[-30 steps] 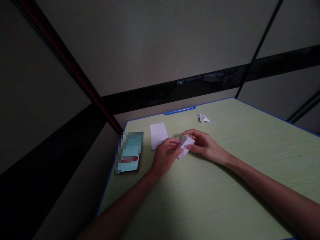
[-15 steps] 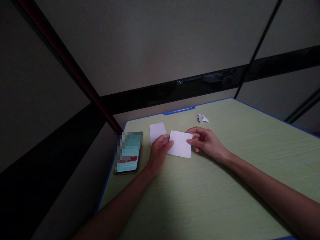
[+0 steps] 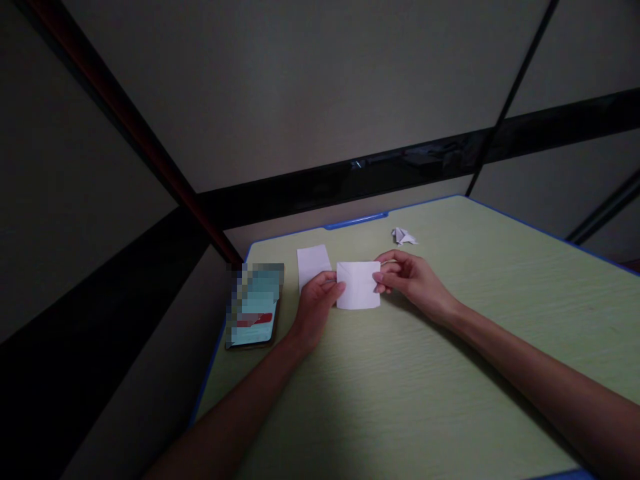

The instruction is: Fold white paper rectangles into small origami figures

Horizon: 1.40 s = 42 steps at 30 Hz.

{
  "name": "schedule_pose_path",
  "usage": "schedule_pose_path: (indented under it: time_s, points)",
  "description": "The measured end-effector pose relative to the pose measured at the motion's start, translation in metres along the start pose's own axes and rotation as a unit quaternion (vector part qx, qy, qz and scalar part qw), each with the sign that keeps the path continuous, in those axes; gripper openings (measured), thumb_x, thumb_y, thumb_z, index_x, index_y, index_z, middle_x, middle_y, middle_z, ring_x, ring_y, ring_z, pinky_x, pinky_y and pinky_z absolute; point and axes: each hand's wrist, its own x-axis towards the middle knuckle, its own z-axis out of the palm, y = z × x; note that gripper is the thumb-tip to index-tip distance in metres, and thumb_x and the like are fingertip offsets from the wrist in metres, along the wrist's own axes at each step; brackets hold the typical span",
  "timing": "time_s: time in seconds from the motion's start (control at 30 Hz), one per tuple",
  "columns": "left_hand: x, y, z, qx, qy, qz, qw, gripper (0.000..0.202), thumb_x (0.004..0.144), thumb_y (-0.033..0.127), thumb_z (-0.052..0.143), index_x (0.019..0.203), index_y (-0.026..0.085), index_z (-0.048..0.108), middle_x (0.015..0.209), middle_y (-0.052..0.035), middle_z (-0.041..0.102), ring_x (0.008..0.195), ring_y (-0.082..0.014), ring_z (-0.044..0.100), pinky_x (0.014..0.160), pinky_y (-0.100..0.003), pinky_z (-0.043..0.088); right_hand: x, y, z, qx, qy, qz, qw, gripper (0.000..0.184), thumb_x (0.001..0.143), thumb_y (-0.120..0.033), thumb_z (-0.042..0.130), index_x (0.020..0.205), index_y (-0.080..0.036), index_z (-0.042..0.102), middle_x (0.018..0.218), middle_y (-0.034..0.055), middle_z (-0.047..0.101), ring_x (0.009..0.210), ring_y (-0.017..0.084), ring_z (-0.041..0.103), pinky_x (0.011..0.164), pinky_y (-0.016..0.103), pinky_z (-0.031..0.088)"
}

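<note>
A small, nearly square piece of white paper point(image 3: 359, 287) with a faint diagonal crease at its upper left is held up between both hands. My left hand point(image 3: 316, 305) pinches its left edge, thumb in front and fingers behind. On the opposite edge, my right hand point(image 3: 411, 280) grips the paper the same way, with the thumb on its face. Behind my left hand lies another white sheet point(image 3: 313, 261), partly covered by that hand. Beyond my right hand sits a small folded paper figure point(image 3: 403, 236).
A phone point(image 3: 255, 307) with a lit screen, partly blurred out, lies at the table's left edge. The pale green table point(image 3: 380, 400) has a blue rim and a blue strip point(image 3: 357, 221) at the back. Behind it stands a panelled wall point(image 3: 320, 93) with a glossy black band.
The held paper has turned slightly, so its top and bottom edges now run more level. Both hands keep their hold at its sides. The whole view has shifted a little.
</note>
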Motion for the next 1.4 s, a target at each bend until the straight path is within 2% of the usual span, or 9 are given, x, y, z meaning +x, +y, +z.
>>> schedule_pose_path:
  time_s: [0.17,0.33,0.57,0.73,0.97,1.2,1.4]
  points:
    - [0.0002,-0.0003,0.0011,0.005,0.004,0.000,1.000,0.016,0.063,0.025,0.059,0.073,0.014,0.053,0.060,0.0012,0.060,0.051,-0.0077,0.050,0.050,-0.019,0.034,-0.0006,-0.0011,-0.0002,-0.005,0.019,-0.034,0.999,0.023,0.060,-0.021,0.063,0.067,-0.018,0.041,0.051,-0.0046,0.051,0.046,0.007,0.051,0.046,0.023,0.038]
    - [0.0002,-0.0008,0.0009,0.030,0.003,-0.003,1.000,0.017,0.063,0.027,0.058,0.072,0.013,0.053,0.058,0.0013,0.058,0.050,-0.0074,0.049,0.049,-0.019,0.034,-0.0006,0.0003,-0.0015,-0.054,0.003,-0.019,0.998,0.020,0.061,-0.024,0.062,0.067,-0.017,0.045,0.054,-0.0029,0.051,0.048,0.008,0.050,0.048,0.025,0.041]
    - [0.0005,-0.0013,0.0009,0.017,0.001,-0.002,1.000,0.016,0.063,0.025,0.058,0.072,0.013,0.053,0.060,0.0007,0.059,0.052,-0.0085,0.050,0.053,-0.021,0.037,-0.0010,0.0011,-0.0018,-0.042,0.024,-0.069,0.996,0.025,0.061,-0.024,0.062,0.076,-0.017,0.043,0.074,-0.0018,0.048,0.048,0.006,0.051,0.045,0.023,0.040]
    - [-0.0003,0.0019,0.0029,0.019,0.017,-0.017,1.000,0.018,0.061,0.026,0.060,0.071,0.013,0.053,0.061,-0.0002,0.060,0.053,-0.0094,0.051,0.052,-0.021,0.037,-0.0012,0.0015,-0.0023,-0.057,0.009,-0.074,0.996,0.024,0.062,-0.026,0.061,0.075,-0.017,0.043,0.074,-0.0017,0.047,0.050,0.007,0.053,0.045,0.023,0.041]
    - [-0.0003,0.0017,0.0015,0.021,0.009,-0.014,1.000,0.020,0.062,0.026,0.060,0.075,0.012,0.055,0.062,-0.0007,0.061,0.054,-0.0099,0.053,0.053,-0.022,0.037,-0.0021,0.0009,-0.0011,-0.071,0.018,-0.079,0.994,0.023,0.063,-0.026,0.060,0.075,-0.017,0.042,0.076,-0.0010,0.046,0.051,0.007,0.053,0.044,0.023,0.043]
    - [-0.0003,0.0014,0.0023,0.000,0.012,-0.015,1.000,0.016,0.061,0.021,0.060,0.073,0.012,0.055,0.061,0.0000,0.061,0.054,-0.0091,0.052,0.053,-0.021,0.037,-0.0021,0.0011,-0.0005,-0.063,0.021,-0.076,0.995,0.024,0.062,-0.024,0.060,0.074,-0.017,0.040,0.078,-0.0012,0.045,0.049,0.006,0.053,0.043,0.023,0.042]
    - [-0.0004,0.0000,0.0010,-0.008,-0.003,-0.007,1.000,0.014,0.063,0.019,0.058,0.075,0.013,0.056,0.062,0.0006,0.061,0.053,-0.0085,0.052,0.053,-0.020,0.037,-0.0007,0.0033,-0.0013,-0.050,0.016,-0.056,0.997,0.024,0.061,-0.022,0.060,0.071,-0.018,0.039,0.065,-0.0037,0.049,0.047,0.007,0.052,0.046,0.024,0.042]
